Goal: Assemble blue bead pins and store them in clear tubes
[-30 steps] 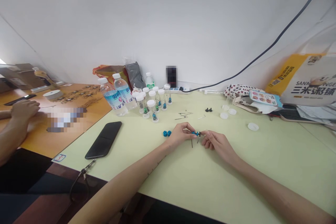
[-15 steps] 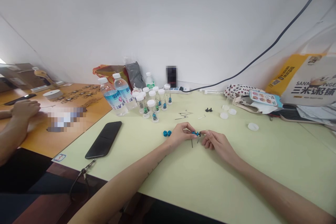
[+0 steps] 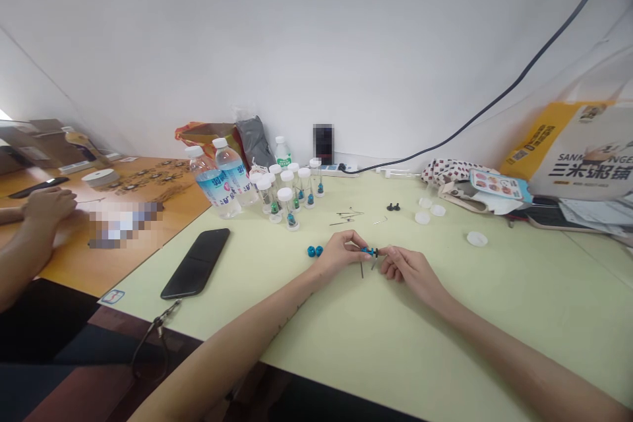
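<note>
the left hand (image 3: 340, 254) and right hand (image 3: 408, 270) pinch a small blue plastic part (image 3: 369, 251) between their fingertips, above the pale green table (image 3: 435, 336), two blue beads (image 3: 314, 251) just left.

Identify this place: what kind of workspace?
Likely a small-parts hand-assembly workbench: the left hand and right hand hold a small blue part, capped clear vials stand clustered, and loose metal pins lie nearby.

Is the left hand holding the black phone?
No, the black phone lies flat on the table, apart from the left hand, which pinches a small blue part.
</note>
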`<state>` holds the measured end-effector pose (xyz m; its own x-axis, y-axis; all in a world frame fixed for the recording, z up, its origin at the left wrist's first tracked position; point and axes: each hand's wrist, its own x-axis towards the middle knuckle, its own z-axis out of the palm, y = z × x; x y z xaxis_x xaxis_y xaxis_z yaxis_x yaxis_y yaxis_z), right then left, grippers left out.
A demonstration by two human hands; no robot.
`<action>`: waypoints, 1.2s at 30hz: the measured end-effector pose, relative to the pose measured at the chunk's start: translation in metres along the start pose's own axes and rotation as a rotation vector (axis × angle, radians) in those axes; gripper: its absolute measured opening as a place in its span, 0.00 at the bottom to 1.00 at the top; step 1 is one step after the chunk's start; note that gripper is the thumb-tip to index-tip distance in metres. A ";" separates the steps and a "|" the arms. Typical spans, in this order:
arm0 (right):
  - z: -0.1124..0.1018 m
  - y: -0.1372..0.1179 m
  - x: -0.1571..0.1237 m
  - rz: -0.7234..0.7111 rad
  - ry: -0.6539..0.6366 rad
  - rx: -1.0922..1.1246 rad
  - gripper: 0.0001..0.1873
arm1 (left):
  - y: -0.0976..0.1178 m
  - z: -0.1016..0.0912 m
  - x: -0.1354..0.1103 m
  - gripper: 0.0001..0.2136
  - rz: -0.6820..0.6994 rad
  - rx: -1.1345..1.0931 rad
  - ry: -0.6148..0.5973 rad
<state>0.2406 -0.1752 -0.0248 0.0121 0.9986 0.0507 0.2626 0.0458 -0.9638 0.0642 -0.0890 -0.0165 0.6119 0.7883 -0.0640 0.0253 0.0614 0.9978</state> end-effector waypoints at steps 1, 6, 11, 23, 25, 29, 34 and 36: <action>0.000 0.000 0.000 0.001 0.002 0.001 0.29 | 0.000 0.000 0.000 0.18 -0.003 0.002 -0.003; 0.000 -0.002 0.000 -0.005 0.008 0.004 0.29 | 0.000 -0.001 -0.001 0.17 -0.007 -0.004 -0.012; 0.000 -0.004 -0.001 0.001 -0.002 0.001 0.28 | 0.000 0.000 -0.002 0.17 -0.003 -0.010 -0.008; 0.000 -0.004 -0.001 -0.001 0.004 -0.003 0.29 | 0.001 0.000 -0.001 0.17 0.005 -0.006 -0.010; 0.000 -0.005 -0.001 -0.003 0.006 0.003 0.29 | 0.001 0.000 -0.002 0.17 0.008 -0.009 -0.006; 0.000 -0.005 -0.001 -0.004 0.005 0.003 0.29 | 0.001 0.001 -0.001 0.17 0.002 -0.008 -0.010; 0.000 -0.003 -0.001 -0.004 0.003 -0.009 0.29 | 0.000 0.000 0.000 0.17 0.004 0.001 -0.008; 0.000 -0.003 -0.001 -0.001 0.000 -0.007 0.28 | 0.000 0.000 0.000 0.17 0.004 0.001 -0.009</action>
<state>0.2396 -0.1761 -0.0221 0.0115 0.9986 0.0511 0.2689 0.0462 -0.9621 0.0643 -0.0891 -0.0167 0.6191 0.7830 -0.0595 0.0236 0.0572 0.9981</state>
